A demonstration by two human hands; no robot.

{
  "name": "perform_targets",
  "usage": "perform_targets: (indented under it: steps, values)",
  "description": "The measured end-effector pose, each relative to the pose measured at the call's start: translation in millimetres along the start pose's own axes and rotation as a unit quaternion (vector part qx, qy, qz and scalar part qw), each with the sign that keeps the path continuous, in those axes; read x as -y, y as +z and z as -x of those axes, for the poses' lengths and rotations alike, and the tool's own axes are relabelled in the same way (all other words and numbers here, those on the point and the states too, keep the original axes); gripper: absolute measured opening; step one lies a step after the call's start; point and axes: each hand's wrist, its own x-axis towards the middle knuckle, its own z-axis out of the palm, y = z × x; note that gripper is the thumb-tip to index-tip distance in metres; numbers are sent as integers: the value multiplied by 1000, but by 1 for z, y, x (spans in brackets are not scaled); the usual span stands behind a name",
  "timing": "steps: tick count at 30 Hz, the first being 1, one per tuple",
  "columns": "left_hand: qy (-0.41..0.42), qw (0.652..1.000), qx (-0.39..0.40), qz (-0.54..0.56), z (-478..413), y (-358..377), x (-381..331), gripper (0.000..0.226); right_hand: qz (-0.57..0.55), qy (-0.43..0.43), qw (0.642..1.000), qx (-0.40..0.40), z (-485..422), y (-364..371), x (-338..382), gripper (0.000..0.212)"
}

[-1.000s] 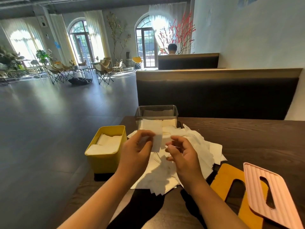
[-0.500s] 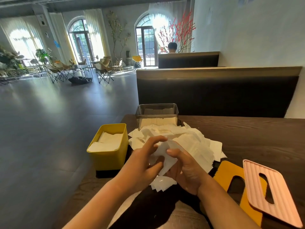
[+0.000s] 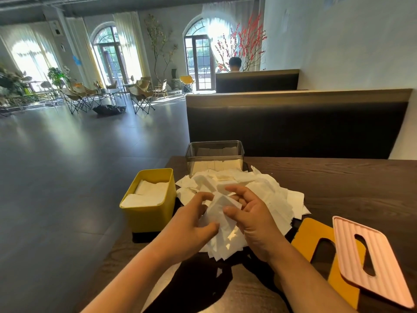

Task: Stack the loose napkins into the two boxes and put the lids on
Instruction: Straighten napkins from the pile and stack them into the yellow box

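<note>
A dark wooden table (image 3: 338, 188) fills the lower right, a black booth backrest (image 3: 293, 127) behind it at centre right. Upper centre: a seated person (image 3: 235, 64) and red blossom branches (image 3: 247, 41). Folding chairs (image 3: 140, 96) stand at upper left

We see a dark wooden desk (image 3: 338, 188). A yellow box (image 3: 149, 219) stands at its left edge, a clear box (image 3: 214, 152) farther back, loose napkins (image 3: 270, 190) heaped beside both. At right, a pink lid (image 3: 383, 256) overlaps a yellow lid (image 3: 311, 236).

left hand (image 3: 191, 224), right hand (image 3: 253, 219), curled, close together
</note>
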Motion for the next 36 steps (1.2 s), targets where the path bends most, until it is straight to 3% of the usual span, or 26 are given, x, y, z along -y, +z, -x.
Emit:
perform_targets:
  steps: [8,13,16,23,26,30,36]
  values:
    - [-85,987,96,94,-3,-7,0,28,135,-46,989,26,3,2,4,20]
    - [-91,980,131,116,-2,-9,2,24,216,-51,973,65,8,12,22,30]
    - [-103,966,151,184,-2,-6,6,28,298,-62,951,59,12,19,30,31]
    - [-137,909,33,392,-17,9,2,25,385,-64,917,-82,28,-22,45,15]
    - [-163,863,17,477,-25,8,8,28,430,-36,889,-152,39,-54,46,15]
    - [-214,798,-1,564,-28,12,24,36,541,40,828,-141,53,-79,39,34]
    - [-220,779,-4,587,-28,8,32,40,647,2,752,-123,54,-72,19,47]
